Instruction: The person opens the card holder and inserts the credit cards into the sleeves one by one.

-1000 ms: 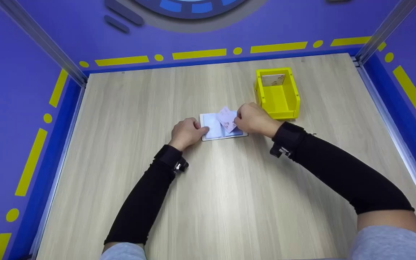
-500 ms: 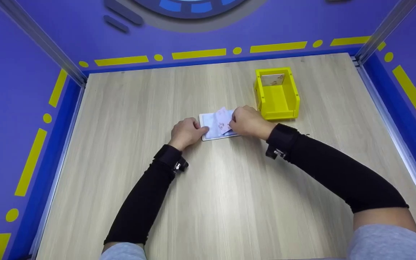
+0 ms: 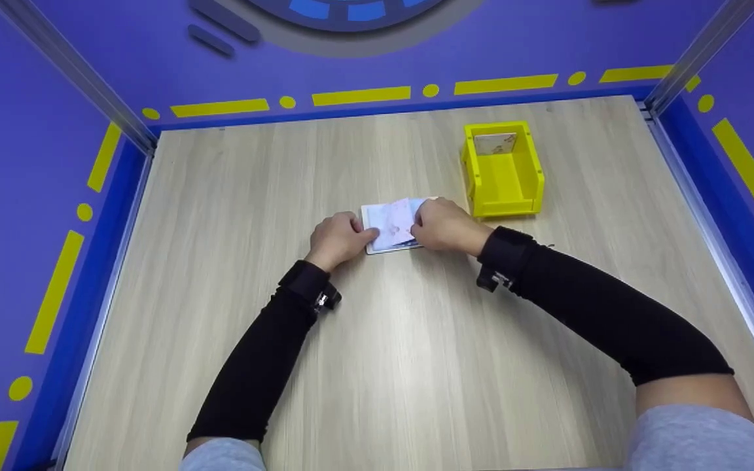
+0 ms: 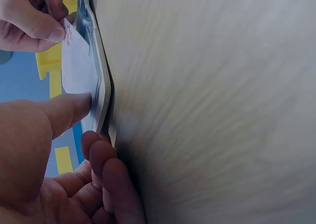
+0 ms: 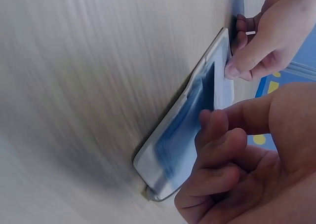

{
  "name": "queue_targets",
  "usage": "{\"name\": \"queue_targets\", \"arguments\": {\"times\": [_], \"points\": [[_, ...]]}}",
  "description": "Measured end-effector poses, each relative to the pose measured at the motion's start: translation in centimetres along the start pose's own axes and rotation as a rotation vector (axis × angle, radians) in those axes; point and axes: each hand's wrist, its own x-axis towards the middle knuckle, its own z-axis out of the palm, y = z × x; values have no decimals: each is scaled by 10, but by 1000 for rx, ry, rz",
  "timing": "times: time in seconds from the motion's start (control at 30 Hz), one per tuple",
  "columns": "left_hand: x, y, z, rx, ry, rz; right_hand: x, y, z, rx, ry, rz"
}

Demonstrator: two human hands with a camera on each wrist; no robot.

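A thin white-edged, pale-blue rectangular holder [image 3: 376,216] lies flat on the wooden table. My left hand [image 3: 338,241] grips its left end, thumb on top and fingers curled at the edge. Over the middle of it leans a pale pink card [image 3: 399,221] with reddish marks. My right hand [image 3: 444,226] pinches the right edge of this card between thumb and finger; the left wrist view shows the card [image 4: 75,61] tilted up from the surface. From the right wrist side, glossy blue layers [image 5: 180,135] show, slightly raised along the near edge. The right fingers hide part of the holder's right end.
Behind the right hand stands a yellow open-front bin [image 3: 504,209], with a patterned card [image 3: 495,144] upright against its back wall. Blue panels with yellow marks [image 3: 360,97] border the table [image 3: 252,170] at the back and both sides.
My right hand has shifted a little left and slightly toward me, carrying the pink card, which now leans lower across the holder. My left hand has stayed in place.
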Motion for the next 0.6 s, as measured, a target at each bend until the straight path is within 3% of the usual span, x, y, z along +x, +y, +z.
{"name": "queue_targets", "arguments": {"times": [0.27, 0.3, 0.53, 0.6], "points": [[5, -7, 3, -11, 10, 23, 2, -7, 5, -12, -19, -14], [0, -1, 0, 1, 5, 10, 2, -8, 6, -7, -26, -11], [-1, 0, -1, 0, 1, 12, 3, -13, 10, -1, -19, -30], [7, -8, 5, -4, 0, 20, 4, -14, 11, -18, -9, -43]]}}
